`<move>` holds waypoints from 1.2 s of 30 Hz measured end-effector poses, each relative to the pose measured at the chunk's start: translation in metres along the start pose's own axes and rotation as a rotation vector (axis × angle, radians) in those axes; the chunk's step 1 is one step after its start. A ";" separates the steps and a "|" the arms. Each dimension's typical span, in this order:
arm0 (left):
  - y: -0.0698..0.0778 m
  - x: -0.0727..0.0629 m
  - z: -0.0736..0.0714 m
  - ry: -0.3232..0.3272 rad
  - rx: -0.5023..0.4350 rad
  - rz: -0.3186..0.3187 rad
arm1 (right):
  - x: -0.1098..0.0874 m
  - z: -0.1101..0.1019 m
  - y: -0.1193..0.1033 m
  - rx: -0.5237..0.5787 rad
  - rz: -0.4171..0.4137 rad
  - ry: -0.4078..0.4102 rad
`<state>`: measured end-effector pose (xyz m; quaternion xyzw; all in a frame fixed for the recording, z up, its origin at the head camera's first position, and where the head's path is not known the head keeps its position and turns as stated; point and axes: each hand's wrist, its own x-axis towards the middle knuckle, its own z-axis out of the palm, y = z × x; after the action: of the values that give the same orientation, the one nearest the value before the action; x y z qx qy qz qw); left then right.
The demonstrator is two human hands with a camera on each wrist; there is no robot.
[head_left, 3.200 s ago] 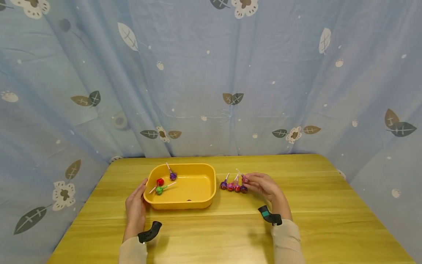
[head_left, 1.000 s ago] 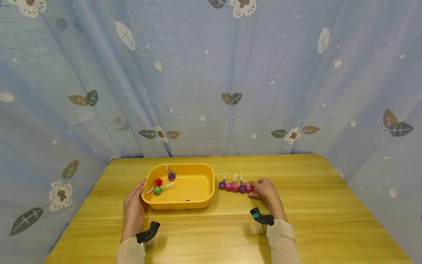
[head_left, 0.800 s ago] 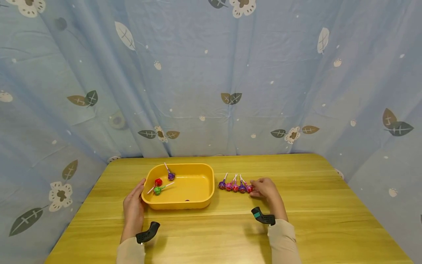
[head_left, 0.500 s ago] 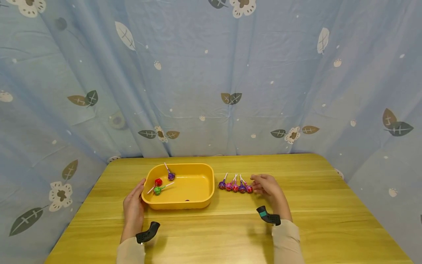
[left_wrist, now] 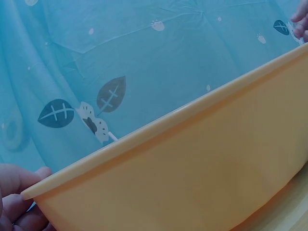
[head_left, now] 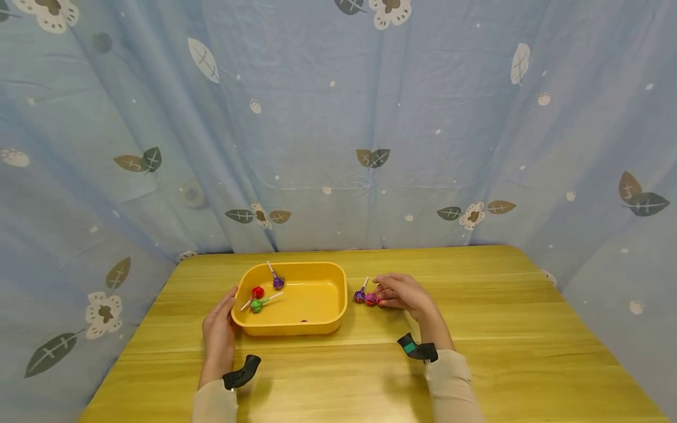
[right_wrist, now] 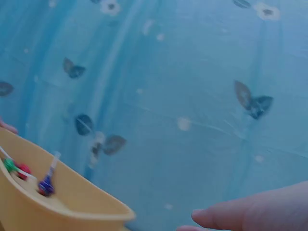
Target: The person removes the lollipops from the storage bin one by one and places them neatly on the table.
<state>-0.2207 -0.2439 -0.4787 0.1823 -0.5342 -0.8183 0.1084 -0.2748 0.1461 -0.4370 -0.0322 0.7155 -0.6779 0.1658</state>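
A yellow tray (head_left: 291, 330) stands left of centre on the table. Inside lie a purple lollipop (head_left: 277, 283), a red one (head_left: 257, 292) and a green one (head_left: 256, 306). My left hand (head_left: 218, 329) holds the tray's left end; in the left wrist view its fingers (left_wrist: 21, 178) reach over the rim corner. Right of the tray, my right hand (head_left: 404, 295) bends over a row of lollipops, with fingertips right at a pink one (head_left: 371, 299). A purple lollipop (head_left: 359, 296) lies beside that; the others are hidden by the hand. I cannot tell whether its fingers pinch one.
A wooden table (head_left: 338, 376) carries everything, its far edge meeting a blue patterned curtain (head_left: 317, 117). Black wrist cameras (head_left: 241, 372) sit at both sleeves. The tray's right end is a short way from the lollipop row.
My right hand set a pink-red lollipop at the row's right end and let it go. It then drew back and has since moved left over the row. The left hand stays at the tray.
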 end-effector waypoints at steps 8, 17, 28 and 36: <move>0.001 -0.004 0.001 -0.013 0.007 0.004 | 0.008 0.045 -0.021 -0.006 -0.044 -0.098; 0.002 -0.005 0.002 0.000 -0.004 0.008 | 0.038 0.096 -0.034 -0.167 -0.085 -0.288; -0.001 -0.004 0.002 0.010 0.013 0.011 | 0.073 0.137 -0.020 -0.375 0.062 -0.336; -0.001 -0.003 0.002 0.005 0.007 0.019 | 0.071 0.148 -0.012 -0.481 0.082 -0.360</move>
<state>-0.2188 -0.2411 -0.4781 0.1798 -0.5386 -0.8148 0.1169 -0.3023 -0.0159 -0.4431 -0.1612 0.8154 -0.4650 0.3048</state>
